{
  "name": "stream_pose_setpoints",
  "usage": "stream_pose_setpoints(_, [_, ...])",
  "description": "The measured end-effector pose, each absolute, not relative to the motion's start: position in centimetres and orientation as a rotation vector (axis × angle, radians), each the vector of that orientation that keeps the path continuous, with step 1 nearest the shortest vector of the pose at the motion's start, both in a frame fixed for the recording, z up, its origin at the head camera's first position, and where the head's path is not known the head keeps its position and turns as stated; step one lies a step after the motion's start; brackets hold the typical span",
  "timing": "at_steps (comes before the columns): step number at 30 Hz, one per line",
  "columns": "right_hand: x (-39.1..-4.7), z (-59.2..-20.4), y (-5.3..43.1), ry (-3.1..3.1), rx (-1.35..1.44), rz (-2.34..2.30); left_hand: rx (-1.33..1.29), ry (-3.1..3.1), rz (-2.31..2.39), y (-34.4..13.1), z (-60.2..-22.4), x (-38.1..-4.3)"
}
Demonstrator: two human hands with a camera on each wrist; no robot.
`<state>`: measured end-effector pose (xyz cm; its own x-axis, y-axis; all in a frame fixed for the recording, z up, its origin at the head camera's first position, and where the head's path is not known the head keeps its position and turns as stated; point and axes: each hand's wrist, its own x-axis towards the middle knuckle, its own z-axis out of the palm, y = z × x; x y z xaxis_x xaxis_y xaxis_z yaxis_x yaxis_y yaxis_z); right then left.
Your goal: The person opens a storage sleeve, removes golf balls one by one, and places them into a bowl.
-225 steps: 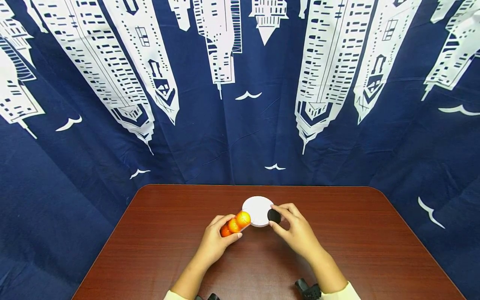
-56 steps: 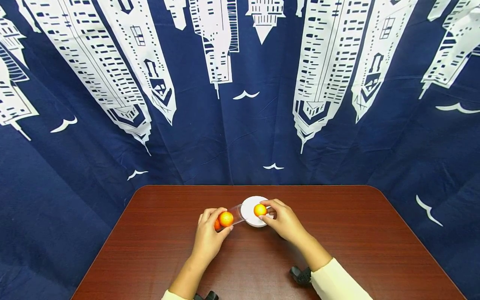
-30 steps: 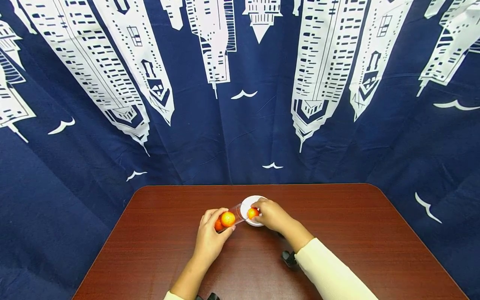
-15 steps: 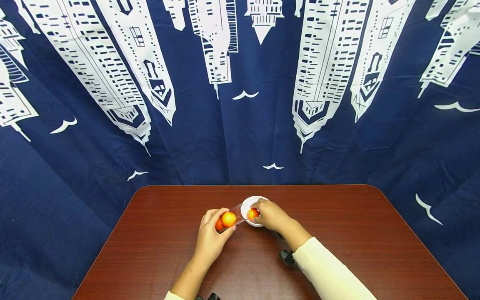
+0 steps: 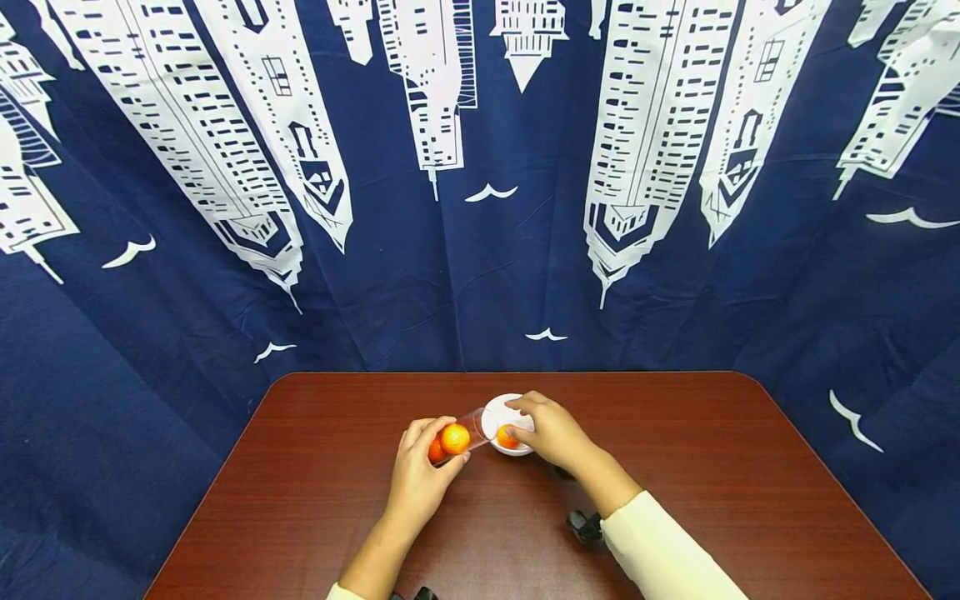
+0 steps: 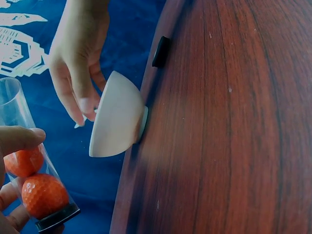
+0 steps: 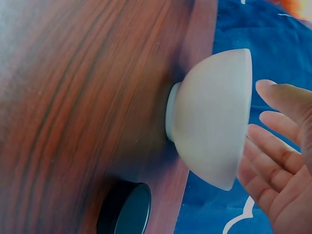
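In the head view, the left hand (image 5: 418, 477) holds a clear tube (image 5: 477, 427) above the bench (image 5: 495, 542), fingers pinching it from both sides. The tube's long axis slants from the left side of the bench toward its far edge, the mouth facing the white bowl (image 5: 495, 407), which stands short of the middle of that far edge. Two orange balls (image 5: 455, 438) sit back in the tube, within the grip. The right hand (image 5: 557, 430) reaches over the bowl from the bench's right side, thumb and fingers spread; the loose ball (image 5: 505, 438) lies in the bowl toward its near side, by the thumb, so the right hand is the nearer one to it. The left wrist view shows the tube apart from the bowl, its balls lying toward the end with the black stopper (image 6: 57, 218). In the right wrist view, the right fingers are extended just above the rim with nothing between them; the bowl's wall hides the loose ball, and a black cap (image 7: 124, 209) rests on the bench beside the bowl.
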<state>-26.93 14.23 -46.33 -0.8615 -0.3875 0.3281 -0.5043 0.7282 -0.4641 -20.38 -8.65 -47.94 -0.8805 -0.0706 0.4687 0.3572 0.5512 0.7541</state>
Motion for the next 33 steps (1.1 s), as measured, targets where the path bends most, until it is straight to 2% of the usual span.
stream_pose_setpoints(22, [-22.7,-45.8,15.5,-2.402,0.812,1.433,-0.37,-2.227,-0.795,-8.6,-47.5,-20.5])
stream_pose_setpoints(33, [-21.4,-46.7,15.0,-2.375,0.83,1.533,-0.498,-2.231,-0.547,-8.5,-47.4,-20.6])
